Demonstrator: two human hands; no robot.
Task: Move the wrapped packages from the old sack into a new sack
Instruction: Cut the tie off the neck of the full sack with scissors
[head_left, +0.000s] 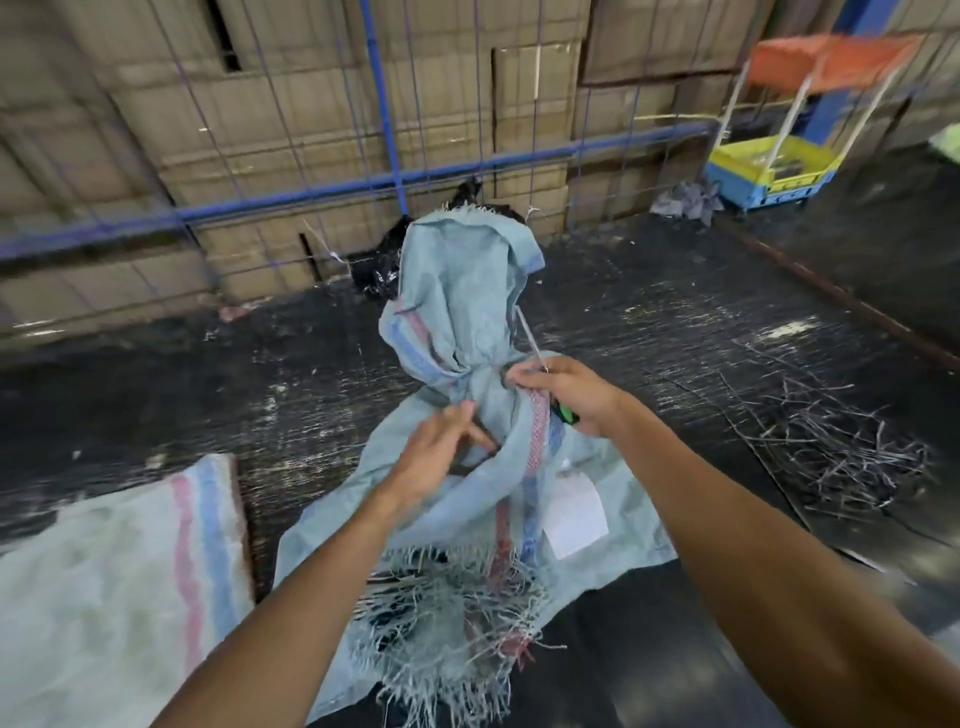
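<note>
Fingers (519, 375) over dark scuffed floor (675, 322)

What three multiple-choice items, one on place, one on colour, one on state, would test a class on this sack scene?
1. Where does the white label sit?
A. on the green sack
B. on the crate
C. on the wall

2. What colour is the rail behind the green sack?
A. red
B. blue
C. white

3. What is the right hand doing?
A. hanging idle
B. lying flat on the floor
C. gripping a tool at the sack's neck

Answers: 1 A, the label lies on the sack's lower cloth; 2 B, the rail is blue; 3 C, fingers curl round a green-handled tool.
</note>
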